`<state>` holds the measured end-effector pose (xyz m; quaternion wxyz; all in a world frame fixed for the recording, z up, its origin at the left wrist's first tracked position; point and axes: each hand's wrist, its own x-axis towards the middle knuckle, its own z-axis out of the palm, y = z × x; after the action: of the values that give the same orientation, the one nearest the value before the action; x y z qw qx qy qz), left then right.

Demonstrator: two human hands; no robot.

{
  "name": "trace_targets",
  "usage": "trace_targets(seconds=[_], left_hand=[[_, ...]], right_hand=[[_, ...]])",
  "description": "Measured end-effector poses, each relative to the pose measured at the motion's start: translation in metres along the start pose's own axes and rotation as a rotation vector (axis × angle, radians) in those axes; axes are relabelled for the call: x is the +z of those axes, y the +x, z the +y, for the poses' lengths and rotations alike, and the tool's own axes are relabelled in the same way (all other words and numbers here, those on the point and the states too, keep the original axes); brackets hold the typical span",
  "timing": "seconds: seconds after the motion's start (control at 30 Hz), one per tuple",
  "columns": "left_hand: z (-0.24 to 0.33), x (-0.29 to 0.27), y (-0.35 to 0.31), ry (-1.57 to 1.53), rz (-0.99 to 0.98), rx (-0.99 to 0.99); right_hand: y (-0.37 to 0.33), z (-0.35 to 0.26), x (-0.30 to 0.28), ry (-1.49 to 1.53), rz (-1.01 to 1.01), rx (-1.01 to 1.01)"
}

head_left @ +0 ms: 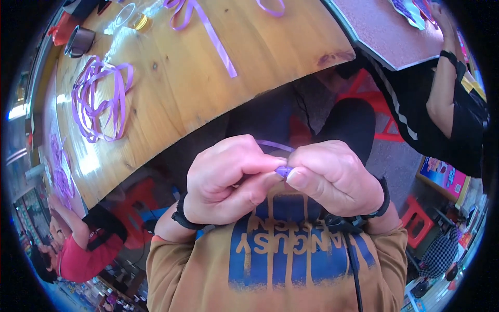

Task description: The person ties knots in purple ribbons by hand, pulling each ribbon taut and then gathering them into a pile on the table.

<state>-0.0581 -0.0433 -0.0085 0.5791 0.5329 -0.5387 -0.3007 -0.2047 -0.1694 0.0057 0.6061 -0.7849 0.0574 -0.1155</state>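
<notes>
Close in front of my chest, both hands meet on a narrow purple ribbon (282, 171). My left hand (228, 179) pinches it between thumb and curled forefinger. From the other side my right hand (335, 179) grips the same ribbon, thumb tip almost touching the left fingertips. A small folded or knotted bit of it shows between the fingertips; its exact form is hard to make out. Behind the hands a loop of the ribbon (275, 145) arcs from one to the other. The rest of the held piece is hidden in my fingers.
On the wooden table (171, 99) ahead lie a loose purple ribbon bundle (99, 101) and a ribbon bow (208, 34). A clear cup (130, 18) and a dark metal cup (79, 41) stand far left. Co-workers sit at left and right. Red stools (417, 221) stand nearby.
</notes>
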Motion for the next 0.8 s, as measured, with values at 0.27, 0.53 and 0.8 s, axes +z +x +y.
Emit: trace_targets(seconds=[0.27, 0.53, 0.8], left_hand=[[-0.003, -0.008, 0.006, 0.151, -0.119, 0.238], [-0.003, 0.002, 0.0, 0.195, 0.06, 0.14], [-0.001, 0.01, -0.003, 0.175, 0.139, 0.097]], right_hand=[[0.003, 0.001, -0.009, 0.096, -0.209, -0.017], [0.008, 0.01, 0.002, -0.053, 0.019, -0.1], [0.011, 0.007, 0.001, -0.295, 0.123, -0.287]])
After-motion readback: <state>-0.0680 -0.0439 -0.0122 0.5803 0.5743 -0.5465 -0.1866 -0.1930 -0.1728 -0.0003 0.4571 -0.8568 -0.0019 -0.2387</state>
